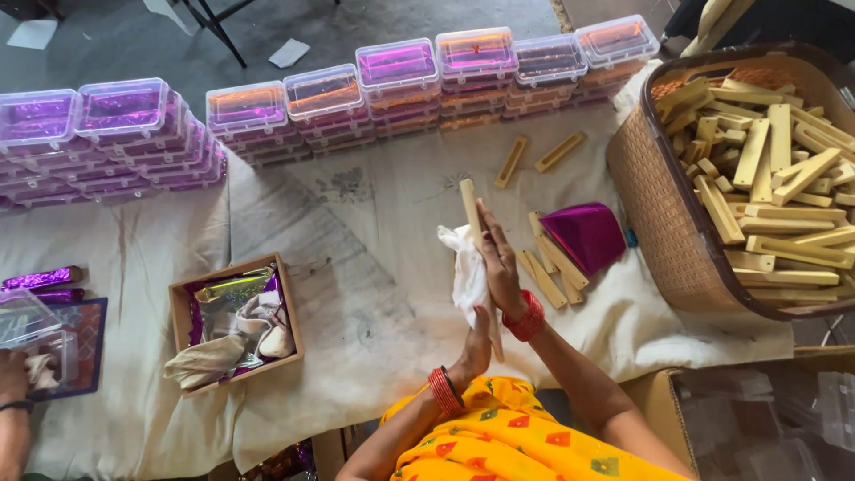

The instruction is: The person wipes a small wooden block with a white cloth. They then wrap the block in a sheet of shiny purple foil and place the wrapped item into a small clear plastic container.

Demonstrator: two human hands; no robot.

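Holding a light, stiff wooden stick (470,207) upright at centre, we are pressing our right hand's (500,260) flat, closed fingers along it while our left hand (476,343) seemingly grips its lower end through a soft white cloth (465,272), basket (655,209) at three o'clock.

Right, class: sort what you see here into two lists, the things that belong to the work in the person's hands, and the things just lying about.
In hand:
- wooden stick, held upright by the left hand
- white cloth, pressed to it by the right hand
- basket of similar sticks
- loose sticks beside it

Lying about:
- stacked clear plastic boxes
- small cardboard box of wrappers
- purple foil
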